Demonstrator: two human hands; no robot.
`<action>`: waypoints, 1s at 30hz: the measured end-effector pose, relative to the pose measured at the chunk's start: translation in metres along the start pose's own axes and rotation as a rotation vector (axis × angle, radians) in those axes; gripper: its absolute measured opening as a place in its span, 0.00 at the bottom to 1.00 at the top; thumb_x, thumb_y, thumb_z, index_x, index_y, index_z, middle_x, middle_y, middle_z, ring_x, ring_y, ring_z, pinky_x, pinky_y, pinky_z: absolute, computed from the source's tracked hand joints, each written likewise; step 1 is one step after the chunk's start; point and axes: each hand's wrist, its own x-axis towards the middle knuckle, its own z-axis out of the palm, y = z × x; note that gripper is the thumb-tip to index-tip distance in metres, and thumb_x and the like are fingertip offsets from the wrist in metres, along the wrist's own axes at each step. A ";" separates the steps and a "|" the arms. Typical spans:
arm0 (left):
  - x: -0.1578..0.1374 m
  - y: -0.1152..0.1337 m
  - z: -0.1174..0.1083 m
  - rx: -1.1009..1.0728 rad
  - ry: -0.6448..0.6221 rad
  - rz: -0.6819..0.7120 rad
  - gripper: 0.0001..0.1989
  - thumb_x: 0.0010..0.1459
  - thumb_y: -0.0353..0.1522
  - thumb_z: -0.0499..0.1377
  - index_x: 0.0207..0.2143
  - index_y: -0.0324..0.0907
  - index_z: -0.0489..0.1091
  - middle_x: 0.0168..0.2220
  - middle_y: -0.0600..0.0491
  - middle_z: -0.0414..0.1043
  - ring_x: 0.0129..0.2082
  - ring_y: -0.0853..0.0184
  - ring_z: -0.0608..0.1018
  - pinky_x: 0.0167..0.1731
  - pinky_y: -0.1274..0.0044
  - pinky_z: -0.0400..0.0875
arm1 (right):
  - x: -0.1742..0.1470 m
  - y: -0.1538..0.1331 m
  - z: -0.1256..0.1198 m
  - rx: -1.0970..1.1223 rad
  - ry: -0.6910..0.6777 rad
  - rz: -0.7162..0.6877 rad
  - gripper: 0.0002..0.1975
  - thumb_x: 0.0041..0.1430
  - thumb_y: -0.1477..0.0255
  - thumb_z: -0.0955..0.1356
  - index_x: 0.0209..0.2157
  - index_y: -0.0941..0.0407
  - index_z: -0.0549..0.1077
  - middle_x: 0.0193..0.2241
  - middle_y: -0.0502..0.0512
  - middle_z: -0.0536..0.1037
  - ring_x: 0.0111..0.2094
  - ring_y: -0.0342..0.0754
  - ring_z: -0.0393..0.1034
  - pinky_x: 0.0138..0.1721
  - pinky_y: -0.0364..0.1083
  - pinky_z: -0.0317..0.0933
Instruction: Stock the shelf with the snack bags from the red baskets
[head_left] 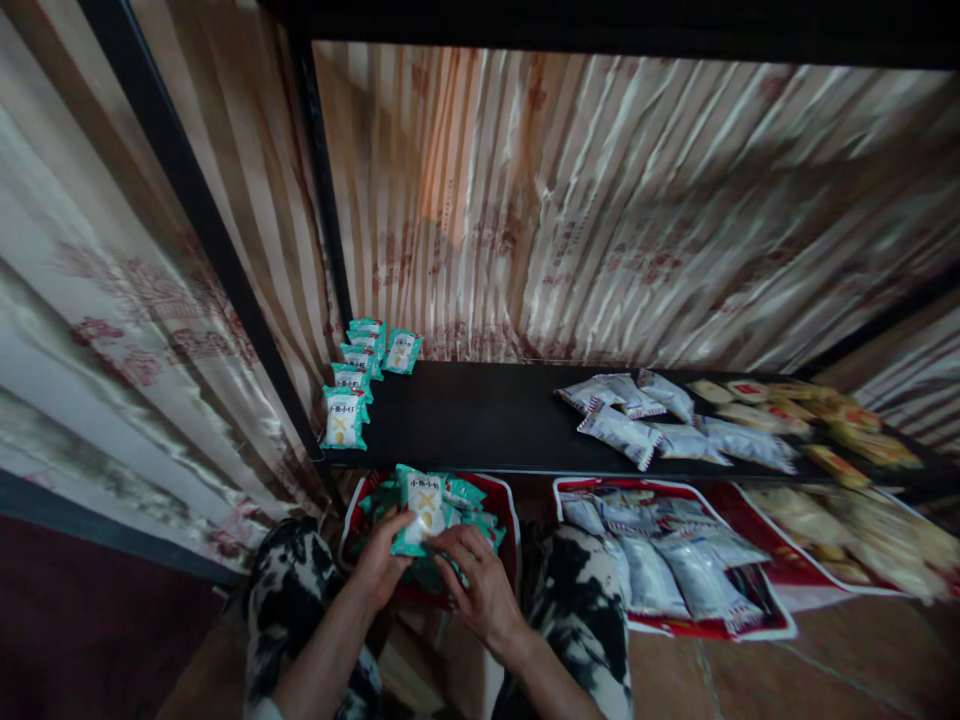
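Note:
A teal-and-white snack packet (424,503) stands upright between my hands, above a red basket (515,520) with a white rim. My left hand (384,552) grips the packet's left edge, thumb across its front. At its lower right corner, the fingers of my right hand (474,572) are bent and pinch the edge. More teal packets (466,492) fill the basket beneath. On the black shelf (480,415), a row of matching teal packets (346,418) lines the left end, with a single packet (403,351) beside the row's far end.
Silver-white packets (621,432) and yellowish packets (851,420) lie on the shelf's right part. Below stand a red basket of silver packets (651,577) and another holding pale packets (847,530). Black frame posts (217,260) and patterned curtains (487,200) bound the shelf.

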 end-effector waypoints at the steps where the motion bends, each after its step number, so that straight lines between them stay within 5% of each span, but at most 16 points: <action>1: 0.000 0.004 0.001 0.000 -0.008 0.004 0.23 0.41 0.32 0.64 0.44 0.41 0.70 0.40 0.47 0.76 0.40 0.59 0.77 0.34 0.74 0.71 | 0.002 0.002 0.000 0.039 0.052 0.058 0.10 0.61 0.72 0.62 0.43 0.53 0.71 0.36 0.56 0.74 0.40 0.49 0.68 0.42 0.48 0.65; 5: -0.001 0.015 0.010 0.021 -0.078 0.020 0.26 0.42 0.31 0.62 0.47 0.41 0.68 0.44 0.47 0.75 0.44 0.57 0.76 0.40 0.71 0.71 | 0.015 0.019 0.000 0.223 0.230 0.479 0.19 0.58 0.60 0.64 0.47 0.55 0.69 0.37 0.58 0.75 0.38 0.52 0.71 0.38 0.50 0.67; 10: 0.014 0.020 0.015 0.092 -0.086 0.049 0.26 0.39 0.29 0.60 0.46 0.40 0.69 0.42 0.48 0.76 0.44 0.58 0.76 0.45 0.70 0.69 | 0.040 0.042 -0.004 0.600 0.050 0.785 0.30 0.49 0.51 0.67 0.47 0.58 0.71 0.41 0.59 0.77 0.44 0.55 0.71 0.45 0.50 0.65; 19: 0.052 0.052 0.025 0.271 -0.332 0.174 0.27 0.42 0.27 0.55 0.49 0.40 0.69 0.43 0.51 0.76 0.44 0.58 0.75 0.44 0.71 0.68 | 0.088 0.051 -0.014 0.820 -0.048 0.753 0.30 0.44 0.52 0.70 0.43 0.59 0.73 0.40 0.60 0.78 0.42 0.57 0.73 0.43 0.51 0.66; 24: 0.093 0.072 0.044 0.443 -0.112 0.305 0.22 0.45 0.29 0.57 0.46 0.40 0.70 0.45 0.48 0.74 0.45 0.58 0.74 0.46 0.71 0.67 | 0.127 0.079 -0.010 0.699 0.045 0.668 0.26 0.48 0.55 0.69 0.44 0.59 0.72 0.42 0.61 0.77 0.43 0.57 0.72 0.44 0.52 0.66; 30: 0.134 0.093 0.060 0.751 0.213 0.659 0.19 0.50 0.29 0.58 0.46 0.43 0.69 0.53 0.48 0.68 0.56 0.59 0.65 0.59 0.68 0.53 | 0.184 0.107 0.008 0.568 0.188 0.559 0.23 0.47 0.58 0.69 0.42 0.58 0.72 0.40 0.59 0.79 0.41 0.57 0.73 0.42 0.52 0.67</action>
